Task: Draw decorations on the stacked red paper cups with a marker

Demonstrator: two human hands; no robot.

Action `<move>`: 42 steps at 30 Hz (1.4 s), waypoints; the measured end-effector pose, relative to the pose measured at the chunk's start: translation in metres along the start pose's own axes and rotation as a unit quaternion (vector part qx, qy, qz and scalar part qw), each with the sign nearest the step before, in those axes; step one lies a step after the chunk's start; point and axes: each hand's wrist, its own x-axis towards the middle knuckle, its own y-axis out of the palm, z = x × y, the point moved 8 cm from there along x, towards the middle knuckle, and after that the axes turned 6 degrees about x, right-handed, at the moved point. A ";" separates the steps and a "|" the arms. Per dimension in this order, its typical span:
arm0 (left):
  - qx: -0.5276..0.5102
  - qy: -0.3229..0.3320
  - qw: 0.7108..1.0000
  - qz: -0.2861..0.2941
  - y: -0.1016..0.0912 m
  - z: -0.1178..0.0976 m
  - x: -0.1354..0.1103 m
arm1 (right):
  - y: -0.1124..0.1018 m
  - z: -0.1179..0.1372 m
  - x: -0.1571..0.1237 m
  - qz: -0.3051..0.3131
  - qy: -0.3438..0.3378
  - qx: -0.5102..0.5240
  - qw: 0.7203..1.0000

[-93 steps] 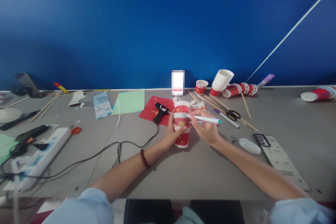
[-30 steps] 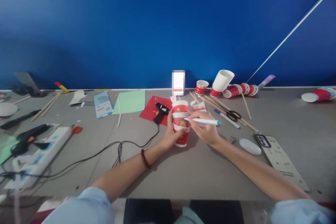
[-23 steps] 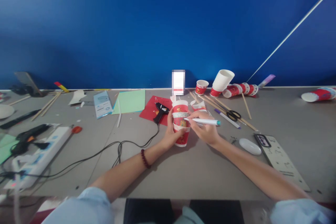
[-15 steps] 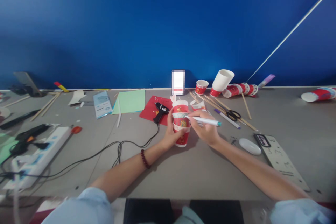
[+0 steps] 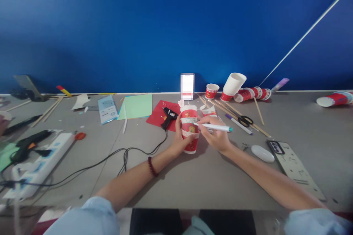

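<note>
My left hand (image 5: 182, 140) is wrapped round a stack of red and white paper cups (image 5: 190, 127), held tilted over the middle of the table. In my right hand (image 5: 213, 135) is a white marker pen (image 5: 216, 127) with a teal end pointing right. Its tip touches or nearly touches the cups' side; the exact contact is too small to tell. Just behind the cups lies a black glue gun (image 5: 168, 116) on red paper (image 5: 156, 119). A torn piece of patterned cup (image 5: 209, 111) sits beyond my right hand, partly hidden by it.
Scissors (image 5: 245, 120), a purple-capped marker (image 5: 238, 124) and wooden sticks lie to the right. Farther right are a white mouse (image 5: 262, 153) and a phone (image 5: 296, 169). More cups (image 5: 233, 86) stand along the blue wall. A black cable (image 5: 110, 154) runs left to a power strip (image 5: 44, 165).
Both hands, the cups and the marker stay almost in place, with only a slight shift of the cups. At the far left edge, part of another person's hand seems to have come into view.
</note>
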 end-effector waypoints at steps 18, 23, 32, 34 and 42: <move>0.003 0.009 1.000 0.000 0.000 -0.003 0.000 | -0.002 0.001 0.001 -0.016 0.003 -0.020 1.000; -0.001 -0.004 1.000 0.002 0.002 -0.004 -0.001 | -0.003 0.000 0.001 -0.024 0.016 -0.007 1.000; -0.006 -0.001 1.000 -0.004 0.000 0.000 -0.001 | 0.002 0.005 -0.001 0.002 -0.009 -0.011 1.000; -0.004 0.001 1.000 -0.003 0.000 0.001 -0.001 | 0.002 0.005 -0.001 0.002 -0.011 -0.017 1.000; 0.000 0.005 1.000 0.003 0.001 0.000 0.000 | 0.002 0.007 -0.001 -0.009 -0.014 -0.028 0.999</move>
